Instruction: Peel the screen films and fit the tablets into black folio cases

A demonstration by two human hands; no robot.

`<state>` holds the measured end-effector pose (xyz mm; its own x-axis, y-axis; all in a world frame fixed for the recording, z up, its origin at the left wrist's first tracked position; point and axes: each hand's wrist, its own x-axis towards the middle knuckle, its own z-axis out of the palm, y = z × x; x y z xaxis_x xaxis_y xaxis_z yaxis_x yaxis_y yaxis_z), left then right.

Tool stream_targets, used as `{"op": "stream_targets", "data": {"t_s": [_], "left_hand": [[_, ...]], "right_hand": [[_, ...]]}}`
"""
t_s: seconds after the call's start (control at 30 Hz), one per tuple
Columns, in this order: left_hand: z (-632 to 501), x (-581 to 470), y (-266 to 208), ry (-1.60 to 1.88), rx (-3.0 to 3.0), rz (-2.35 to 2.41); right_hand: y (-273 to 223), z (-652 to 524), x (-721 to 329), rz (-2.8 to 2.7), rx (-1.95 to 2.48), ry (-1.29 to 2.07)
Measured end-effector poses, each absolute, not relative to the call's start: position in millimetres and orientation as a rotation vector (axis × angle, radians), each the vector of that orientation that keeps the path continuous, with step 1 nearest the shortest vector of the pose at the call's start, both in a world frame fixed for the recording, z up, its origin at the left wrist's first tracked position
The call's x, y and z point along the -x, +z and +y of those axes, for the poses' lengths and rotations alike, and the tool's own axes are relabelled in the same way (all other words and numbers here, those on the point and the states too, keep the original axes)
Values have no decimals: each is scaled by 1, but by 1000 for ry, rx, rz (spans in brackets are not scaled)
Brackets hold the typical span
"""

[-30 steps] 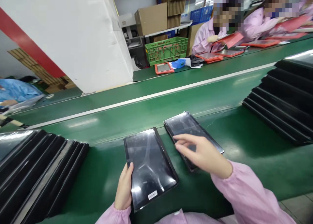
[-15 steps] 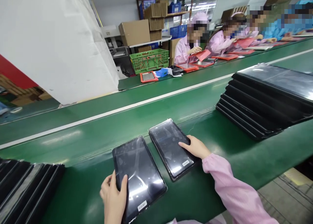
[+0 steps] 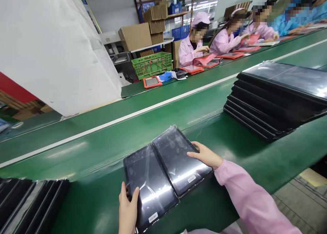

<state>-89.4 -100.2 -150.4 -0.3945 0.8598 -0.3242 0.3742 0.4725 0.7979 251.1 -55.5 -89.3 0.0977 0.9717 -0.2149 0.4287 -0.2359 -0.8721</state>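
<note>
Two black tablets in clear film lie side by side on the green belt, their long edges touching. My left hand (image 3: 128,208) grips the left edge of the left tablet (image 3: 150,179), with the thumb on its screen. Around the right edge of the right tablet (image 3: 177,155) is my right hand (image 3: 206,155), its thumb resting on the glass and the other fingers mostly hidden. A small white label (image 3: 153,217) sits at the near end of the left tablet, and a similar label (image 3: 191,179) is on the right one.
A tall stack of wrapped tablets (image 3: 278,101) stands at the right; more lean in a row (image 3: 38,203) at the left. Beyond the white line on the belt (image 3: 102,126), several co-workers handle red-cased tablets. A green crate (image 3: 152,64) stands behind.
The gap between the two tablets has closed. My left hand has moved right with its tablet, and the right tablet has turned slightly and lies flatter against it.
</note>
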Motion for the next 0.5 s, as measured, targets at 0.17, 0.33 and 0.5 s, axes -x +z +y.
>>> {"op": "stream_targets", "data": {"t_s": [0.17,0.33,0.5], "left_hand": [[-99,82,-146,843,-995,1873],[-99,67,-141,1111,-691,1645],[-108,63,-143,1108,-585,1446]], "right_hand": [[-40,-60,-266,-1283,1560,1128],[-48,-53,-222,-1197,1279,1452],[-86,-63,-152,-1295,1317,1405]]}}
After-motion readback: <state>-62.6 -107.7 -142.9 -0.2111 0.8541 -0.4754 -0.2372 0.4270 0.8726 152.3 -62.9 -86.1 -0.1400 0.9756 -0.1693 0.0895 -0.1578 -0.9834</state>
